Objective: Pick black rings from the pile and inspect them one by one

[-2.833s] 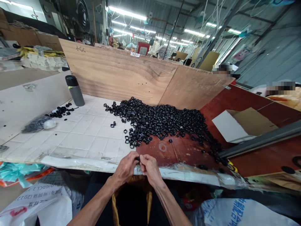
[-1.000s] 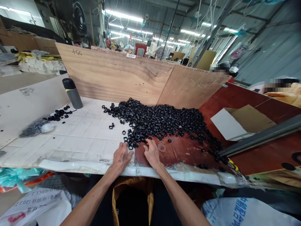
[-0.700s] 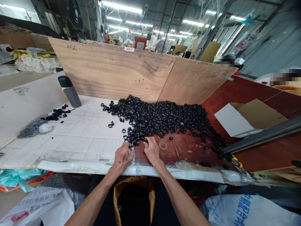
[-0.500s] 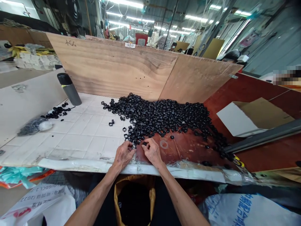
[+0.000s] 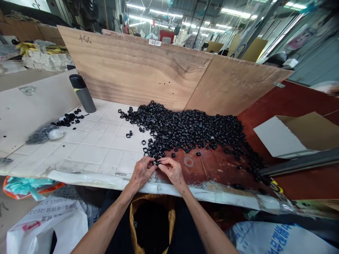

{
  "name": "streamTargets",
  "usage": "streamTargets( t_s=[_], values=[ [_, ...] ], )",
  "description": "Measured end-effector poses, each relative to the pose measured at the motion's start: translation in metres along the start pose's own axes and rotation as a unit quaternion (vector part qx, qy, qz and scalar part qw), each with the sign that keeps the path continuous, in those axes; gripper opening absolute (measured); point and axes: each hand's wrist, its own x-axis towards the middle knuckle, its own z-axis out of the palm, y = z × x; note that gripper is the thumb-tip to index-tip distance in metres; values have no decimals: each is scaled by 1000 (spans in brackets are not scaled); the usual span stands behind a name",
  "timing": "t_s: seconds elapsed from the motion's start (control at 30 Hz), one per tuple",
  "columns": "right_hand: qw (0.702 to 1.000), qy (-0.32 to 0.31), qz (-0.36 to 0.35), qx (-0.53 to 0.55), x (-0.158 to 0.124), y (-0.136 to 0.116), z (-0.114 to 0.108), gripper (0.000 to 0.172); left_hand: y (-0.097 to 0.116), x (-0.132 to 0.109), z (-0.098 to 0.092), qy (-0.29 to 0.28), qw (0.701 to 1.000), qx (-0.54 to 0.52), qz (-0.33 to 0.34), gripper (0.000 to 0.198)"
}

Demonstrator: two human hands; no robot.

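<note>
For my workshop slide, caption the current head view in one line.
Left hand and right hand pinch small black parts in front of a heap of similar pieces on the worktable.

Near the far left corner of the tabletop (image 5: 90, 157), a grey bottle (image 5: 87, 100) is stood. The far edge is lined by a plywood board (image 5: 132, 67). By the right edge, an open carton (image 5: 280, 137) is seen. Below the near edge, printed sacks (image 5: 63, 220) are seen.

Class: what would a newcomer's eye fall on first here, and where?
Probably the heap of black parts, spread before the wooden board. Then the left hand and right hand, meeting at small pieces near the table's front edge. A grey bottle stands at back left.
</note>
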Motion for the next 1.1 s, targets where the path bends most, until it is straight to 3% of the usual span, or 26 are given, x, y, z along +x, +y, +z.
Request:
streamTargets(
  t_s=[0.2, 0.4, 0.5, 0.73, 0.97, 1.1],
  values=[
    [1000, 11, -4, -24, -1, 12, 1, 15, 5, 2, -5, -18, 998, -64, -1, 18],
    [998, 4, -30, -59, -1, 11, 0, 20, 8, 1, -6, -40, 995, -91, -24, 27],
    [995, -3, -54, -84, -1, 10, 1, 17, 8, 1, -7, -42, 997, -71, 3, 29],
    [993, -6, -32, -117, -2, 6, 4, 21, 7, 0, -7, -34, 997, -52, 52, 24],
    [970, -3, -101, -219, 0, 2, 6, 42, 15, 0, -9, -55, 993, -50, 95, 21],
    [982, 15, -78, -172, -1, 4, 5, 23, 13, 0, -8, -54, 993, -50, 96, 24]
  ],
)
